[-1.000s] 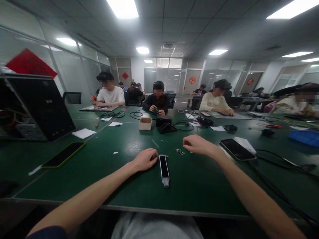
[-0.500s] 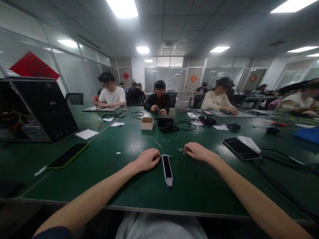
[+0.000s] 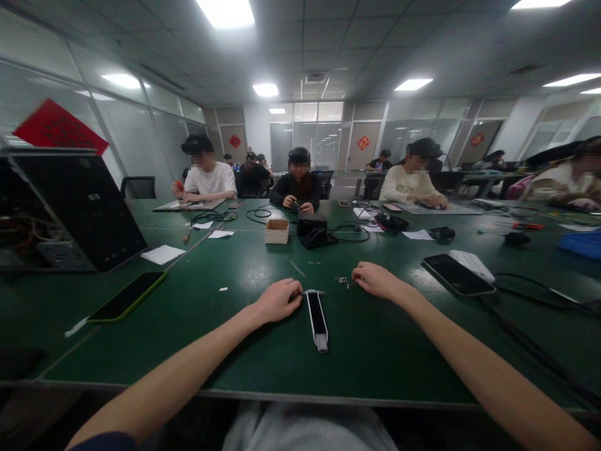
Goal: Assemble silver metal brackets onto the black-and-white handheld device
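Desk (image 3: 225, 338): is showing a dark green mat, smooth and mostly matt, catching soft glare from the ceiling lights.
Slim device (image 3: 317, 311): is showing a glossy black face, with a pale, plastic-looking cap at its near end.
Small parts (image 3: 344, 281): are glinting like bare metal; too small to tell more.
Left phone (image 3: 128, 295): is showing glossy black glass in a matt green case rim.
Right phone (image 3: 458, 274): is showing glossy black glass.
Small box (image 3: 277, 231): is looking like plain brown cardboard, matt.
Sheet (image 3: 163, 254): is looking like white paper, matt.
Computer panel (image 3: 89, 207): is looking like black painted metal, smooth, with a dull sheen.
Cables (image 3: 530, 282): are looking black, rubbery and matt.
Lap cloth (image 3: 305, 432): is showing pale grey fabric, soft and creased.
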### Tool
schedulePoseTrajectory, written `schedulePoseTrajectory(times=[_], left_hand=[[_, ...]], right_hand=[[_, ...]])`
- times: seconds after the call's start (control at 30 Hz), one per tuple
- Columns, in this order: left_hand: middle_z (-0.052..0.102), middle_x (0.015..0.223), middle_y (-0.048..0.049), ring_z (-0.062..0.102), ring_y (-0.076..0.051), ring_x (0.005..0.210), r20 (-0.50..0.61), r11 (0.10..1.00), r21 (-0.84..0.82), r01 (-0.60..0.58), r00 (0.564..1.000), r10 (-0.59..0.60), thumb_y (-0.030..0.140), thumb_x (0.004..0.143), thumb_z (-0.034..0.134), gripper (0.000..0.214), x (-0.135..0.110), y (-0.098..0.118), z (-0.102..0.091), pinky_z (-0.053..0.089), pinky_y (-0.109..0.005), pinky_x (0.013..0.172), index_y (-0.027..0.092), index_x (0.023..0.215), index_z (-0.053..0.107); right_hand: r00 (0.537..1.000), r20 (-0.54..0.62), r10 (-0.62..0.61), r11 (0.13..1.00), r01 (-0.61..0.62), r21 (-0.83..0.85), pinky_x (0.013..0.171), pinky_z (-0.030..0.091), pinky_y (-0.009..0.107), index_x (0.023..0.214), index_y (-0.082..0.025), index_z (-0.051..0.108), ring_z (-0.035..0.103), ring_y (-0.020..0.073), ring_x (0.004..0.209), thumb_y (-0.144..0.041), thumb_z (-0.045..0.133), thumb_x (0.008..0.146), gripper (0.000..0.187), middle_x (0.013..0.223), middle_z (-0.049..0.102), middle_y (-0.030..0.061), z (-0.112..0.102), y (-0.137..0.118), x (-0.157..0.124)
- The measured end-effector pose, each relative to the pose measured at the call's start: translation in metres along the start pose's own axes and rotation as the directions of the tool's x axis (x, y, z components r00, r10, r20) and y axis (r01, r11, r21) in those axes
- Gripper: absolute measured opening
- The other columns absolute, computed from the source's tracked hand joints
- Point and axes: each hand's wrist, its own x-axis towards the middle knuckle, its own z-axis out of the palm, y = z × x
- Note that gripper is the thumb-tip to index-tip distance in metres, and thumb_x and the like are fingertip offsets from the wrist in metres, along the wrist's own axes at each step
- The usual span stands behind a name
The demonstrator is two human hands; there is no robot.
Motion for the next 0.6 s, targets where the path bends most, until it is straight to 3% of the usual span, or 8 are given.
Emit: schedulePoseTrajectory(times=[0.27, 0.4, 0.6], left_hand=[[0.062, 0.089, -0.0036, 0.057, -0.018, 0.081, 0.007, 1.000, -0.003, 0.000, 1.000, 0.000, 0.024, 0.088, 0.050, 0.011, -0.001, 0.002, -0.003, 0.045, -0.028, 0.069, 0.019, 0.094, 0.058], [0.061, 0.089, -0.0037, 0.057, -0.018, 0.081, 0.010, 1.000, 0.001, 0.004, 1.000, -0.004, 0.023, 0.088, 0.049, 0.011, -0.001, 0.003, -0.004, 0.044, -0.028, 0.070, 0.019, 0.095, 0.058], [0.061, 0.089, -0.0037, 0.057, -0.018, 0.080, 0.011, 1.000, 0.003, -0.002, 1.000, 0.002, 0.024, 0.088, 0.050, 0.011, -0.001, 0.003, -0.004, 0.044, -0.028, 0.069, 0.019, 0.095, 0.057]], right_hand=[[0.998, -0.005, -0.057, 0.998, 0.057, -0.013, 0.081, 0.045, 0.029, 0.098, -0.019, 0.071, 0.060, 0.0221, 0.095, -0.021, 0.051, 0.090, 0.023, 0.102, 0.064, 0.0108, -0.007, -0.011, -0.002], [0.999, 0.038, -0.019, 0.999, 0.020, -0.037, 0.080, 0.046, 0.029, 0.097, -0.018, 0.071, 0.061, 0.0227, 0.094, -0.019, 0.051, 0.089, 0.022, 0.100, 0.066, 0.0103, -0.004, -0.008, 0.001], [1.000, 0.010, -0.026, 0.996, 0.027, -0.087, 0.076, 0.045, 0.029, 0.090, -0.014, 0.068, 0.061, 0.0222, 0.088, -0.015, 0.046, 0.089, 0.023, 0.095, 0.067, 0.0118, -0.003, -0.012, 0.001]])
